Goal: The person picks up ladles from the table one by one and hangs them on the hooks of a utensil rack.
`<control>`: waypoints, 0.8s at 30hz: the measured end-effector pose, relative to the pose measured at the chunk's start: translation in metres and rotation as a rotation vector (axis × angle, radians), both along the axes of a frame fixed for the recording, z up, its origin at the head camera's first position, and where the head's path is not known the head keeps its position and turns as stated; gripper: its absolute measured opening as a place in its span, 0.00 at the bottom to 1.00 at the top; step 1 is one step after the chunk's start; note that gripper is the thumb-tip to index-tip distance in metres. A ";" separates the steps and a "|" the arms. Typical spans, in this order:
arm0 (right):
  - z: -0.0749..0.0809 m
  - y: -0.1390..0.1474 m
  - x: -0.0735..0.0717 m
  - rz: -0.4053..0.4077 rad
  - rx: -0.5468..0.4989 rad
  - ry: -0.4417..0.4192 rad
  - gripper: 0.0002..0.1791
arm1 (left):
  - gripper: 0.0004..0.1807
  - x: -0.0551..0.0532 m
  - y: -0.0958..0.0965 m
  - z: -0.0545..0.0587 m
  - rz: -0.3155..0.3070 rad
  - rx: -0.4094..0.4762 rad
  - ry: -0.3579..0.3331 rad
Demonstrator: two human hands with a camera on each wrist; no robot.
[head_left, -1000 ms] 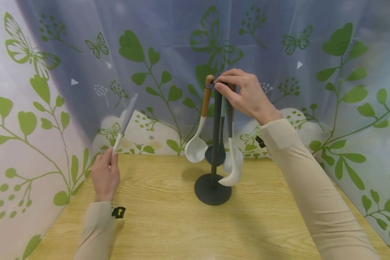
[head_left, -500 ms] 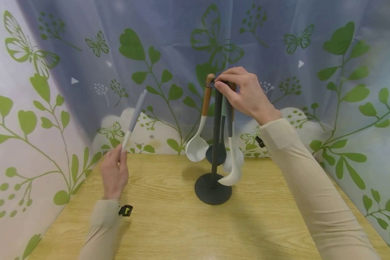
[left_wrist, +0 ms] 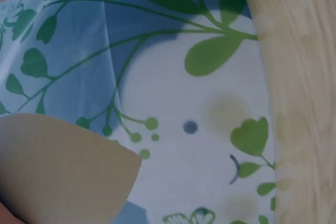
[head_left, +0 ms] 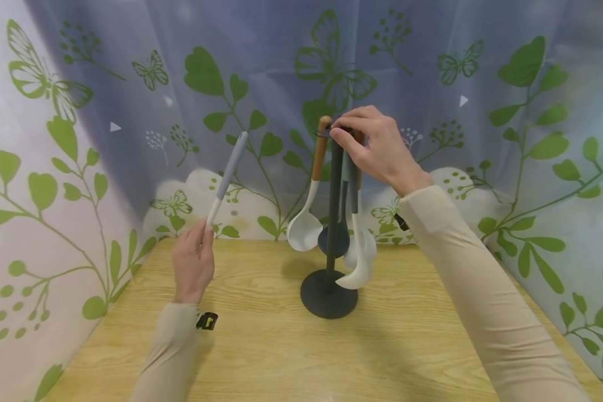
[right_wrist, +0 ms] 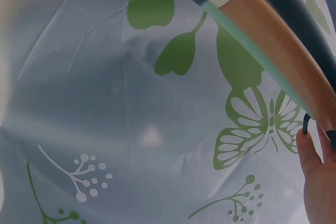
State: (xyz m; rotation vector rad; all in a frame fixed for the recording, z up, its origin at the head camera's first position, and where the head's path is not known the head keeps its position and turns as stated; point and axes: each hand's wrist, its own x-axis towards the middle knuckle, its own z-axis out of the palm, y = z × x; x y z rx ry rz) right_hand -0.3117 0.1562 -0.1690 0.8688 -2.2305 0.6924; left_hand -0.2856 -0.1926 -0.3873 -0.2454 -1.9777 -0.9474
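Observation:
My left hand (head_left: 193, 262) grips a spatula by its lower part, with the white shaft and blue-grey handle (head_left: 232, 164) pointing up and to the right. Its broad pale blade (left_wrist: 68, 171) shows beside my fingers in the left wrist view; in the head view my hand hides it. My right hand (head_left: 374, 145) holds the top of a dark utensil stand (head_left: 335, 195), thumb and fingers curled at the hook ring. From the stand hang a white ladle with a wooden handle (head_left: 304, 230), a navy-headed utensil (head_left: 324, 240) and a white ladle with a grey handle (head_left: 358, 273).
The stand's round base (head_left: 314, 296) rests on a wood-grain table (head_left: 261, 346). A further white-headed utensil (head_left: 369, 245) hangs behind the front ladle. A curtain (head_left: 261, 50) printed with leaves and butterflies encloses the back and sides.
My left hand has moved to the right, carrying the spatula closer to the stand. My right hand stays at the stand's top.

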 end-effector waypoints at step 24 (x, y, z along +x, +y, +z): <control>-0.001 -0.001 -0.001 0.011 -0.020 0.008 0.18 | 0.10 -0.008 0.046 0.032 -0.222 -0.077 0.067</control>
